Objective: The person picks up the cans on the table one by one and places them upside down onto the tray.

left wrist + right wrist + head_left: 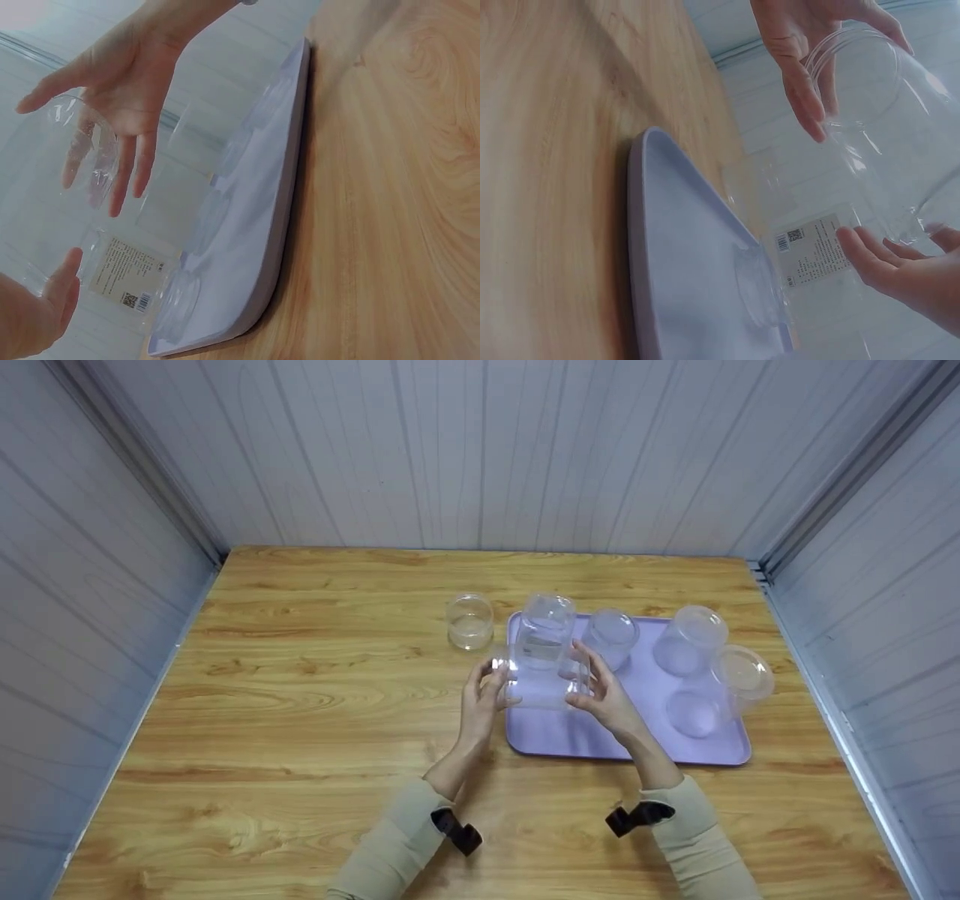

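Note:
A clear jar [544,686] lies sideways in the air above the left part of the purple tray [645,750], held between both hands. My left hand [480,701] grips its left end, where the right wrist view shows a ridged mouth [832,56]. Around the other end, the rounded base, my right hand [611,701] spreads its thumb and fingers. Just behind the held jar stands another clear jar [546,619] with a printed label [126,271], partly hidden by the held one in the head view.
More clear jars stand on the tray: one at back middle [613,634], one at back right [690,637] and one at the right edge [739,679]. A clear container [470,622] stands on the wooden table [315,675] left of the tray. Panelled walls [480,457] enclose the table.

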The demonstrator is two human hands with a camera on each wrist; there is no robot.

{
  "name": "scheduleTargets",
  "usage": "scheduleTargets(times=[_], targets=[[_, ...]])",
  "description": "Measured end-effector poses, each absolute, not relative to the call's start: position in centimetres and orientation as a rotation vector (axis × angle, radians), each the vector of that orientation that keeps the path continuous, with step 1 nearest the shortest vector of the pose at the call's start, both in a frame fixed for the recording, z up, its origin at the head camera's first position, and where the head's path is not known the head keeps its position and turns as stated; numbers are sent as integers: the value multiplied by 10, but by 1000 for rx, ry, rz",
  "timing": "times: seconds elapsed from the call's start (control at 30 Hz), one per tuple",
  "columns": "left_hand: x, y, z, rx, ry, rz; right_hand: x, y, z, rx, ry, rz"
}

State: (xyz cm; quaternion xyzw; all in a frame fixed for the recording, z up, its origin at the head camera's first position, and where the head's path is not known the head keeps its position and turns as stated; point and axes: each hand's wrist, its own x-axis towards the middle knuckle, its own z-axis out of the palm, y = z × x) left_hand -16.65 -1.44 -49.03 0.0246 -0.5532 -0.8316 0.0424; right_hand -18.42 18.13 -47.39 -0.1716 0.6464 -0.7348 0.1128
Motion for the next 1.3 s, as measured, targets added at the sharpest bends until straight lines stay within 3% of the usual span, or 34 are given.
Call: scheduleTargets(times=[0.63, 0.93, 1.3], targets=[[-167, -22, -495, -6, -1787, -2637, -179, 179, -474, -518, 1944, -2246], [-174, -28, -497, 151, -1973, -2496, -179, 186, -471, -463, 2105, -2177], [-190, -42, -504, 75, -2098, -2217, -178, 197, -464, -425, 2230, -2044]])
